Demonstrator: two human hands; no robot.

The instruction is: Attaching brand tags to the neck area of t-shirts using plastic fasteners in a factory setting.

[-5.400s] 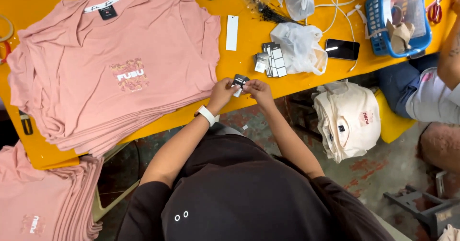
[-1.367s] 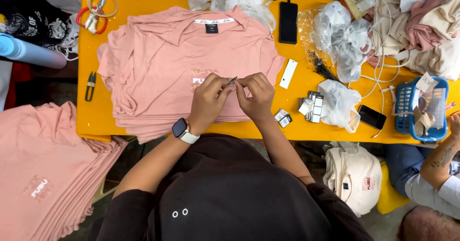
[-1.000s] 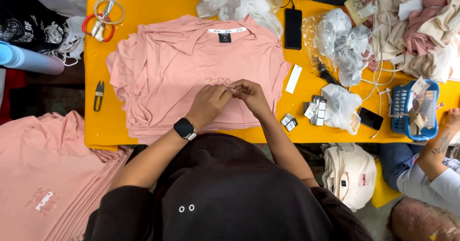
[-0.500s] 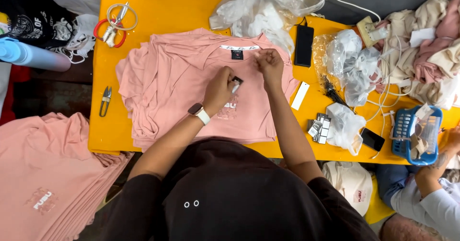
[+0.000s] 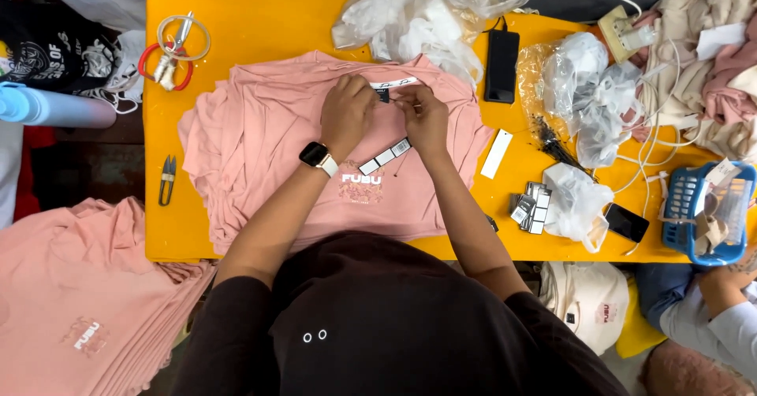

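Note:
A stack of pink T-shirts [image 5: 260, 136] lies on the yellow table [image 5: 260, 18]. Both my hands are at the top shirt's collar, by its white neck band and small black label [image 5: 384, 93]. My left hand [image 5: 345, 112], with a smartwatch on the wrist, pinches the collar beside the label. My right hand [image 5: 423, 116] pinches at the label from the right. A black-and-white hang tag [image 5: 384, 157] hangs below my hands over the shirt's chest, apparently from a thin string; which hand holds it I cannot tell.
Small snips [image 5: 166, 178] and scissors with tape rolls [image 5: 173, 49] lie left. Plastic bags [image 5: 426, 10], a black power bank [image 5: 501, 65], a white tag [image 5: 496, 153], loose tags [image 5: 530, 207] and a blue basket [image 5: 706, 215] sit right. Another pink pile [image 5: 79, 301] is lower left; another person's arm [image 5: 725, 317] lower right.
My hands moved from the shirt's chest up to the collar label, carrying the hang tag along. The view shifted with them.

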